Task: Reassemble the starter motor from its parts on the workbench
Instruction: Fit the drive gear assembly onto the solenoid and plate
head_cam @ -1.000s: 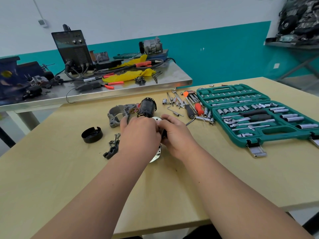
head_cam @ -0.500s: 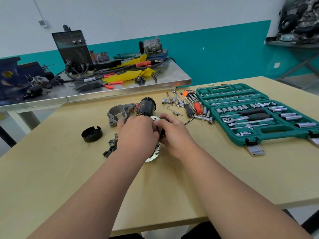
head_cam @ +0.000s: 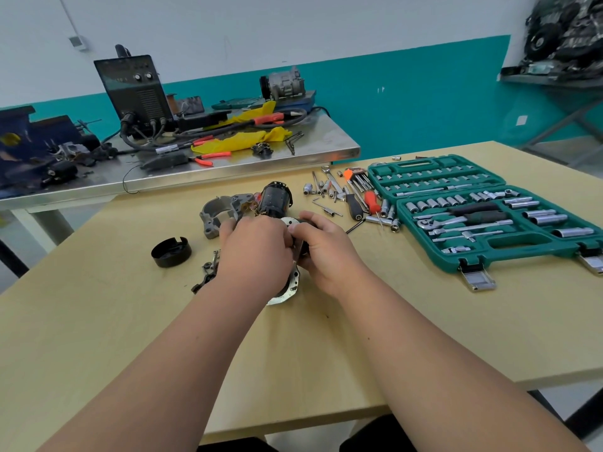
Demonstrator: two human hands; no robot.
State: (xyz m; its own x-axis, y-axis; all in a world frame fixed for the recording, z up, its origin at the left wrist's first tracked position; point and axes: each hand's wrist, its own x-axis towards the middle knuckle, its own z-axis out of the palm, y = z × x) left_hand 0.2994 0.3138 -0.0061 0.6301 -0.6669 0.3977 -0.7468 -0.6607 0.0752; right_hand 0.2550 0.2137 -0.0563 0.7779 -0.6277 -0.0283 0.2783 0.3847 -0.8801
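On the workbench [head_cam: 98, 321], left hand [head_cam: 257, 252] and right hand [head_cam: 326, 252] curl fingers round the motor part [head_cam: 287, 293].

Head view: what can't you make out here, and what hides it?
- Head view: the part under work is mostly hidden by the left hand and right hand; only a silver plate edge shows.
- Left hand's fingers: behind its own back, grip unclear.
- Small dark pieces: partly behind the left wrist, too small to name.
- Case: socket markings too small; its right latch is cut by the frame edge.
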